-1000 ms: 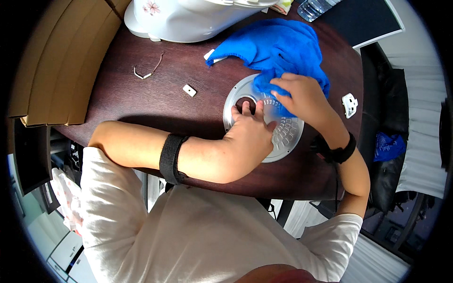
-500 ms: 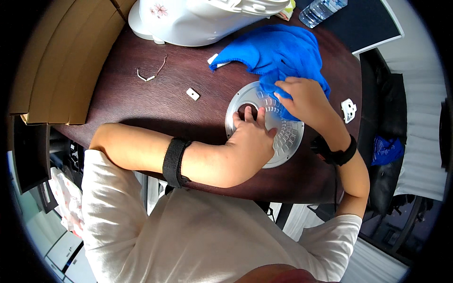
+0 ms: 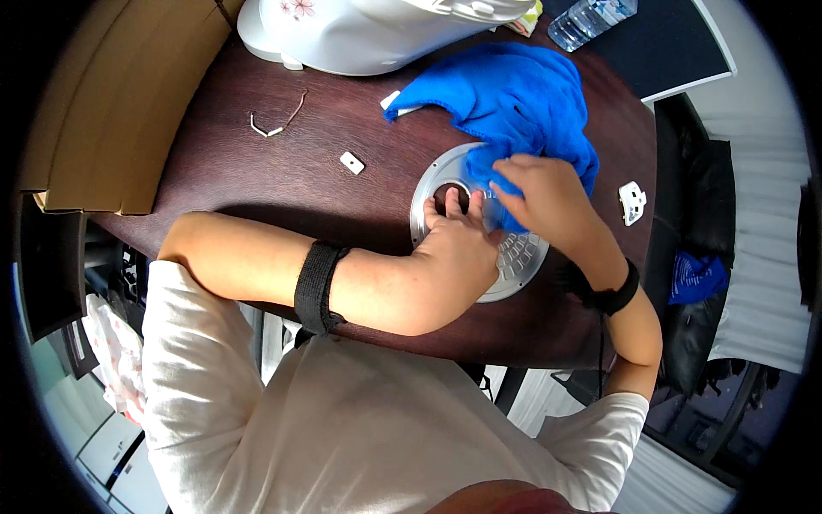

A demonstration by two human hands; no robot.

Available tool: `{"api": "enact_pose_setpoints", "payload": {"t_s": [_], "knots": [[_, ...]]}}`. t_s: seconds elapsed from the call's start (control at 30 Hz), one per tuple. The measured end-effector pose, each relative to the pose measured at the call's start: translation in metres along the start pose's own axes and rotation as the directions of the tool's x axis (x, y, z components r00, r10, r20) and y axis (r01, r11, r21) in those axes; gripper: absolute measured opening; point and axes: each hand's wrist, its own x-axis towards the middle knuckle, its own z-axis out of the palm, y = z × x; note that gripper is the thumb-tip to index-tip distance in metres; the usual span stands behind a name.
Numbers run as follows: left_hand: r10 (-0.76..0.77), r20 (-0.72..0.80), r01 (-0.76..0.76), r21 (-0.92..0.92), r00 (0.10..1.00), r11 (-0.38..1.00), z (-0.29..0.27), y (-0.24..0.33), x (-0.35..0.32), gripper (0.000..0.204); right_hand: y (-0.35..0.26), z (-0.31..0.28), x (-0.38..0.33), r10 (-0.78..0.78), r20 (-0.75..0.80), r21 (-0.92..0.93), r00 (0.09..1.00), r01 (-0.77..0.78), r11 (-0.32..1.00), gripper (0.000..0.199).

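A round silver metal plate with a centre hole and a ribbed surface lies flat on the dark brown table. My left hand presses down on the plate, fingers lying at its centre hole. My right hand holds part of a blue cloth against the plate's upper right side. The rest of the cloth is bunched on the table behind the plate. Both wrists carry black bands.
A white appliance stands at the table's far edge, a clear water bottle beside it. A bent wire, a small white clip and a white plastic piece lie loose. Cardboard leans at left. A black chair is at right.
My right hand with the cloth has shifted slightly across the plate's upper side. My left hand stays pressed on the plate.
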Motion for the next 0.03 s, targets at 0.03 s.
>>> {"api": "enact_pose_setpoints", "payload": {"t_s": [0.03], "knots": [[-0.015,0.031,0.014,0.004,0.999,1.0,-0.0003,0.0018,0.0023,0.054,0.0012,0.0067,-0.0066,-0.099,-0.067,-0.003,0.993,0.099,0.995,0.033]]}}
